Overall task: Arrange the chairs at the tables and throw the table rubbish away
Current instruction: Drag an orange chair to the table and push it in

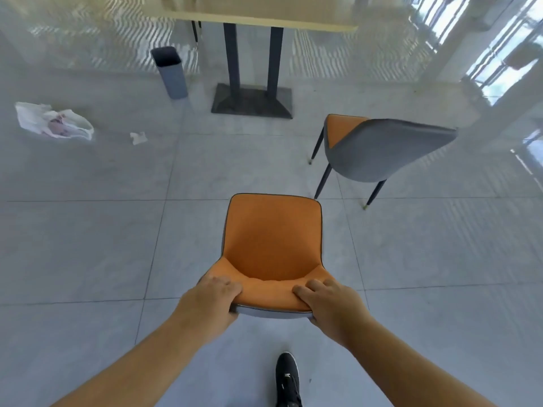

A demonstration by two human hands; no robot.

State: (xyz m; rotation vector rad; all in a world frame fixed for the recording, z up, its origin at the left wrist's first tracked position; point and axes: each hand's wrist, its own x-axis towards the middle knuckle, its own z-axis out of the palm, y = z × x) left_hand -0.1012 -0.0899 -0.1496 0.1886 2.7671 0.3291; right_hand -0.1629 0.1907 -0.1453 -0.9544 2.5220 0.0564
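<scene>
An orange chair point(271, 239) with a grey back shell stands right in front of me, its seat facing the table. My left hand point(216, 295) grips the left end of its backrest top and my right hand point(326, 299) grips the right end. A second chair point(379, 148), orange seat and grey back, stands farther off to the right, turned at an angle. The pale table point(249, 20) on two dark legs and a black base point(252, 102) is at the far middle. On the floor at the left lie a white plastic bag point(55, 124) and a crumpled tissue point(138, 138).
A grey bin point(170, 71) stands left of the table base. Another chair's thin legs point(195, 30) show behind the table. White railings and window frames point(484, 63) run along the right. My black shoe point(288, 380) is on the grey tiled floor below the chair.
</scene>
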